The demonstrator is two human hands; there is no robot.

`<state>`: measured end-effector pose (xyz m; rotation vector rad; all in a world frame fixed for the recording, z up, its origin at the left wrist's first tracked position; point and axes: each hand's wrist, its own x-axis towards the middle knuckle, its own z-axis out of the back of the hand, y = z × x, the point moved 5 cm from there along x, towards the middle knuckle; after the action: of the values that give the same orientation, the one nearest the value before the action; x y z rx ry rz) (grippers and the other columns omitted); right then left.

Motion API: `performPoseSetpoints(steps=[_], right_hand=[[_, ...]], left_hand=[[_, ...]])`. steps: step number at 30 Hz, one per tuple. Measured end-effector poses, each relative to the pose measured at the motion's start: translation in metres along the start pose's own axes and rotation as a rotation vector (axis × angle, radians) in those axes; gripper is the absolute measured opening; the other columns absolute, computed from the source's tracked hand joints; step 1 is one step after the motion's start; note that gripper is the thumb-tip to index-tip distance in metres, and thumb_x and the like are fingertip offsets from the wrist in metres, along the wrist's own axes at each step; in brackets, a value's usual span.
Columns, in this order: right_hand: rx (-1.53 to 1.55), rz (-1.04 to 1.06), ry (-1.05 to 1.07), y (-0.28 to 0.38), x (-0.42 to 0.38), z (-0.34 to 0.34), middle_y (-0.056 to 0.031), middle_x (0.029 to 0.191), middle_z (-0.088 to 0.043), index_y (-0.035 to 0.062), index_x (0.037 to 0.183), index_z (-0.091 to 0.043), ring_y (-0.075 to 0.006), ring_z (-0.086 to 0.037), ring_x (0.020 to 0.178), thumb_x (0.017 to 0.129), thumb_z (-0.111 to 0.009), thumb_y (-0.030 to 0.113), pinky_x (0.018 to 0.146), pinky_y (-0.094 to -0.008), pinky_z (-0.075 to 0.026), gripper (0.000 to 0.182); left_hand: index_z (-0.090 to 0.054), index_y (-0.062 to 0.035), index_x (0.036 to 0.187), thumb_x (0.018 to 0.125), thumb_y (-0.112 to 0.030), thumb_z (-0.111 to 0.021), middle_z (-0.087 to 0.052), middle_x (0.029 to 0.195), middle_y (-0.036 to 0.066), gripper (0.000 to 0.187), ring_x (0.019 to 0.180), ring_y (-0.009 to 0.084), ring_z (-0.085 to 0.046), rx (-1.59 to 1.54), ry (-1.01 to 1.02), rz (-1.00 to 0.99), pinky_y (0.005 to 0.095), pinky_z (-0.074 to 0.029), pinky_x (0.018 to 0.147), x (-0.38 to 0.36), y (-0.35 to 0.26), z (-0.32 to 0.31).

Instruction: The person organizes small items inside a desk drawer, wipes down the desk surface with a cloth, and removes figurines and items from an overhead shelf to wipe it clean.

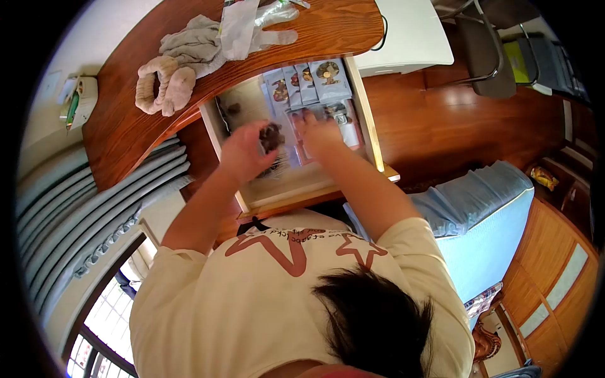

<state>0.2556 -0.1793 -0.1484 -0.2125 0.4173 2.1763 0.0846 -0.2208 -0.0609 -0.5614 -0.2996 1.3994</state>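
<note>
An open wooden drawer (pixel 377 135) sticks out from under the desk in front of me. Over its left part, my left hand (pixel 242 151) is closed around a dark brown, bunched-up thing (pixel 271 137), whose kind I cannot make out. My right hand (pixel 320 135) reaches down onto flat clear-fronted packets (pixel 350 131) in the drawer's right half, its fingers blurred but apart. Behind that hand lie several pale picture packets (pixel 329 72). A small dark item (pixel 234 108) rests at the drawer's back left.
On the wooden desk (pixel 340 25) lie a grey cloth (pixel 196 41), a fluffy beige headband (pixel 148 82) and plastic wrappers (pixel 239 31). A white cabinet (pixel 413 38) stands beyond the desk's right end. To my right is a blue-covered chair back (pixel 491 233); a dark chair (pixel 485 57) is farther off.
</note>
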Motion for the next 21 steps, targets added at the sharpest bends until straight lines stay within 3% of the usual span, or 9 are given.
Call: performPoseSetpoints(steps=[2, 4, 6, 7, 11, 13, 14, 16, 21], right_hand=[[-0.046, 0.065, 0.0, 0.002, 0.002, -0.006, -0.0123, 0.133, -0.056, 0.0128, 0.13, -0.055, -0.0293, -0.07, 0.09, 0.085, -0.063, 0.026, 0.077, -0.0432, -0.053, 0.047], [-0.101, 0.138, 0.008, 0.005, -0.006, -0.008, -0.0124, 0.133, -0.056, 0.0129, 0.13, -0.055, -0.03, -0.07, 0.09, 0.086, -0.062, 0.027, 0.078, -0.044, -0.053, 0.047], [0.004, 0.172, 0.016, 0.005, -0.024, -0.005, -0.0109, 0.115, -0.06, 0.0152, 0.126, -0.057, -0.0278, -0.068, 0.088, 0.088, -0.056, 0.023, 0.079, -0.0472, -0.051, 0.038], [-0.003, 0.172, 0.024, 0.004, -0.038, -0.001, -0.0109, 0.115, -0.06, 0.0152, 0.126, -0.057, -0.0278, -0.068, 0.088, 0.088, -0.056, 0.023, 0.079, -0.0472, -0.051, 0.038], [0.096, 0.081, -0.022, -0.01, -0.097, 0.032, -0.0092, 0.119, -0.061, 0.0141, 0.123, -0.057, -0.0294, -0.066, 0.1, 0.082, -0.063, 0.022, 0.084, -0.0468, -0.051, 0.042], [0.159, 0.007, -0.066, -0.02, -0.116, 0.04, -0.0086, 0.121, -0.062, 0.0136, 0.123, -0.057, -0.0298, -0.065, 0.105, 0.08, -0.066, 0.021, 0.086, -0.0462, -0.051, 0.044], [0.187, -0.04, -0.119, -0.028, -0.123, 0.043, -0.0083, 0.122, -0.061, 0.0134, 0.123, -0.057, -0.0298, -0.064, 0.107, 0.077, -0.068, 0.019, 0.087, -0.0459, -0.051, 0.048], [0.23, -0.102, -0.207, -0.04, -0.13, 0.046, -0.0084, 0.123, -0.061, 0.0134, 0.125, -0.055, -0.0302, -0.063, 0.107, 0.073, -0.07, 0.014, 0.089, -0.0458, -0.05, 0.055], [0.258, -0.075, -0.182, -0.039, -0.127, 0.05, -0.0088, 0.124, -0.061, 0.0131, 0.126, -0.055, -0.0305, -0.063, 0.108, 0.073, -0.07, 0.015, 0.09, -0.0454, -0.05, 0.054]], left_hand=[[-0.054, -0.0103, 0.126, 0.074, -0.028, -0.08, -0.063, 0.119, 0.012, 0.061, 0.117, 0.034, -0.056, -0.024, 0.049, 0.05, 0.0446, -0.047, 0.099, -0.008, 0.007, -0.019], [-0.055, -0.0115, 0.124, 0.073, -0.029, -0.08, -0.062, 0.124, 0.012, 0.059, 0.119, 0.0337, -0.055, 0.045, -0.076, -0.027, 0.0457, -0.043, 0.102, -0.012, 0.005, -0.022], [-0.056, -0.0114, 0.122, 0.073, -0.03, -0.08, -0.061, 0.126, 0.011, 0.058, 0.12, 0.0332, -0.055, 0.063, -0.037, 0.023, 0.0459, -0.042, 0.102, -0.011, 0.006, -0.03], [-0.057, -0.0114, 0.121, 0.073, -0.031, -0.079, -0.061, 0.129, 0.011, 0.056, 0.12, 0.0327, -0.055, 0.084, 0.006, 0.065, 0.0461, -0.041, 0.102, -0.009, 0.006, -0.035], [-0.062, -0.0118, 0.114, 0.074, -0.03, -0.078, -0.06, 0.13, 0.009, 0.047, 0.119, 0.031, -0.055, 0.09, -0.025, -0.107, 0.0456, -0.043, 0.099, 0.01, -0.011, -0.06], [-0.064, -0.013, 0.116, 0.081, -0.029, -0.072, -0.055, 0.139, 0.006, 0.039, 0.123, 0.027, -0.053, 0.299, -0.22, -0.18, 0.0464, -0.043, 0.098, 0.016, -0.026, -0.065], [-0.064, -0.013, 0.116, 0.081, -0.029, -0.072, -0.055, 0.139, 0.006, 0.039, 0.123, 0.027, -0.053, 0.292, -0.224, -0.18, 0.0464, -0.043, 0.098, 0.016, -0.02, -0.076], [-0.062, -0.0133, 0.125, 0.087, -0.027, -0.064, -0.048, 0.147, 0.005, 0.04, 0.13, 0.0246, -0.047, 0.471, -0.024, -0.349, 0.0474, -0.04, 0.104, 0.013, -0.017, -0.11], [-0.058, -0.0123, 0.131, 0.09, -0.022, -0.06, -0.042, 0.153, 0.007, 0.043, 0.14, 0.0263, -0.039, 0.353, 0.068, -0.367, 0.0451, -0.034, 0.112, 0.015, -0.013, -0.126]])
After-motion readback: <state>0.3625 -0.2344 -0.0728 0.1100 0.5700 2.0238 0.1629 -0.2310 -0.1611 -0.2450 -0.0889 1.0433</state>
